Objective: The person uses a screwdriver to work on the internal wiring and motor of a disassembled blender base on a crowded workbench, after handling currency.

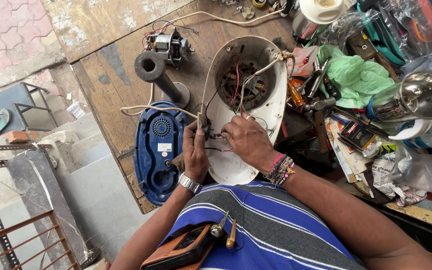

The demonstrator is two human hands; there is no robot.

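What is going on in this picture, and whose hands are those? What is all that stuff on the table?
The camera sits on a person's head and looks down, so you see their own two arms and their striped shirt from above. They are at a wooden workbench. In front of them lies an open white appliance housing, a plastic shell with red and black wires inside. The left hand, the one with the wristwatch, and the right hand, with bead bracelets, both pinch thin wires at the shell's edge. Beside it lies a blue base cover. Farther back are a small electric motor and a black pipe stand. On the right sit a hammer, a green plastic bag and a steel jar.
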